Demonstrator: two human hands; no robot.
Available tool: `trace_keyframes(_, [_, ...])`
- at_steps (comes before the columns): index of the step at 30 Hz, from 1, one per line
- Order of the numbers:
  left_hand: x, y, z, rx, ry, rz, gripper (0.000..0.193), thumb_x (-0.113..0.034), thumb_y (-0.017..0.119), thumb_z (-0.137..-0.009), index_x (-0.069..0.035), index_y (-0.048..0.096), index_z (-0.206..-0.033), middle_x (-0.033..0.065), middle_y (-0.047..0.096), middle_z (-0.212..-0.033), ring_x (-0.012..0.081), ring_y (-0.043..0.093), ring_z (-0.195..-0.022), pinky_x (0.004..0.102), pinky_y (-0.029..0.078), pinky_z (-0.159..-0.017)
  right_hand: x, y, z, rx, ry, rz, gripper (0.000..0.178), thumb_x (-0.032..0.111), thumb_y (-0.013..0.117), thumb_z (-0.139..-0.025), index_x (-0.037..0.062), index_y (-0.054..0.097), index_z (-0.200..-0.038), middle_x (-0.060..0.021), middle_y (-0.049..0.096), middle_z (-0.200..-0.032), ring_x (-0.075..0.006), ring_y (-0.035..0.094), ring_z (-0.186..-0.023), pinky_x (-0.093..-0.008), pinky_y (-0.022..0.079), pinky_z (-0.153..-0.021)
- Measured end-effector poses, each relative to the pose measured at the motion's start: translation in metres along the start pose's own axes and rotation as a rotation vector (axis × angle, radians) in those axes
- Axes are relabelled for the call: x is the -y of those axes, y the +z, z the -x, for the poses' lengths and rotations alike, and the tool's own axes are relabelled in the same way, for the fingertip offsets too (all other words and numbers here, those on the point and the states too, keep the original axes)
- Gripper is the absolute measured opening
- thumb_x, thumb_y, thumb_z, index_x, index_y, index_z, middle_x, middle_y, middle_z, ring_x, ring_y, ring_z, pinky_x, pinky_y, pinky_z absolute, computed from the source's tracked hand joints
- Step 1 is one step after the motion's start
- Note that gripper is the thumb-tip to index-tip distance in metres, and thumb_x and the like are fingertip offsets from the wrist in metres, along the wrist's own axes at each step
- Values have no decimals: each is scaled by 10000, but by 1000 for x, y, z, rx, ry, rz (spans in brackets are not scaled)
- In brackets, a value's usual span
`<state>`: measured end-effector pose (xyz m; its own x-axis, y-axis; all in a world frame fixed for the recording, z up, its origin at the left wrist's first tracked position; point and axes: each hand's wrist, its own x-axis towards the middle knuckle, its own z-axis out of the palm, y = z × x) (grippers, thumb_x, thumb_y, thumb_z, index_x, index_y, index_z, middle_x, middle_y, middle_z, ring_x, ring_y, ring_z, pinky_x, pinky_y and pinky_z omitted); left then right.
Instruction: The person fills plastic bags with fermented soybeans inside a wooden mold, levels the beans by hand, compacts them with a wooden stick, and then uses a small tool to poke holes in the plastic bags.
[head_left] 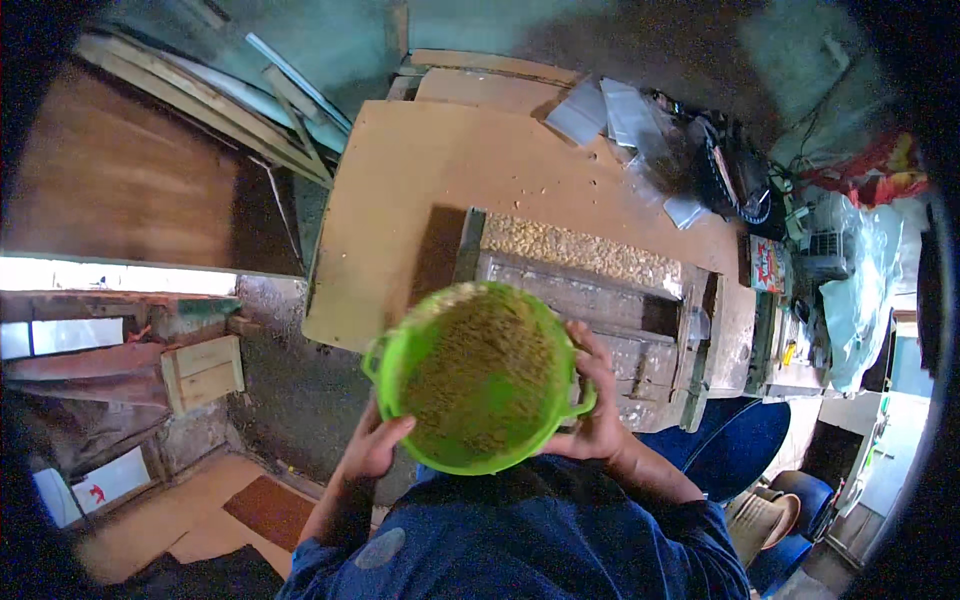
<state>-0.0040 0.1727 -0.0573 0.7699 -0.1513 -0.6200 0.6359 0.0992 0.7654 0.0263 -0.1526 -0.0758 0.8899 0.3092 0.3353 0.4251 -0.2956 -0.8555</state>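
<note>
By the left hand (375, 447) and the right hand (597, 405), clamped on opposite sides, a green basin (475, 467) is being held between them. Inside it, brown grainy material (485, 365) is being contained. Beyond the right hand, pale kernels (575, 250) are being held in a wooden tray (565, 284). Farther out, clear plastic bags (632, 115) are being supported by a tan board (395, 165).

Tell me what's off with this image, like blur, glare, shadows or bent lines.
Head view: the green basin and its brown contents look smeared, perhaps from motion; a dark shadow falls on the tan board just left of the wooden frame; a bright strip at far left is washed out; the picture's corners go black.
</note>
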Motion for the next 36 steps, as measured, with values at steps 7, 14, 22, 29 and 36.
trace_keyframes(7, [-12,67,-31,197,219,-61,683,-364,451,-1054,-3,182,-1568,145,314,-1578,242,303,-1437,370,228,-1177,6,6,34,-539,367,-402,1154,616,781,-757,53,114,-1512,-217,301,-1506,-355,340,-1391,-515,275,-1161])
trace_keyframes(14, [-20,72,-50,186,246,-240,675,-420,412,-1053,6,242,-1548,168,362,-1549,249,353,-1411,375,260,-1167,16,-2,22,-546,383,-391,1058,484,770,-811,48,107,-1512,-209,316,-1495,-344,356,-1375,-506,289,-1151])
trace_keyframes(22, [-3,67,-67,113,253,2,529,-319,305,-1091,52,393,-1458,176,445,-1492,257,399,-1398,355,292,-1153,11,-6,14,-481,449,-358,969,338,789,-822,36,168,-1502,-185,396,-1421,-308,406,-1314,-464,311,-1128])
trace_keyframes(29, [-17,78,-67,88,220,-59,548,-363,299,-1092,38,412,-1449,165,485,-1457,250,444,-1359,358,315,-1139,14,-17,11,-442,522,-315,944,308,796,-819,44,181,-1486,-174,400,-1418,-296,410,-1320,-452,313,-1138])
trace_keyframes(36, [6,78,-74,156,150,41,683,-549,372,-1038,-27,398,-1478,112,498,-1475,248,480,-1352,413,359,-1140,26,-31,16,-496,583,-435,932,256,805,-810,55,194,-1484,-171,408,-1407,-284,409,-1310,-445,320,-1128])
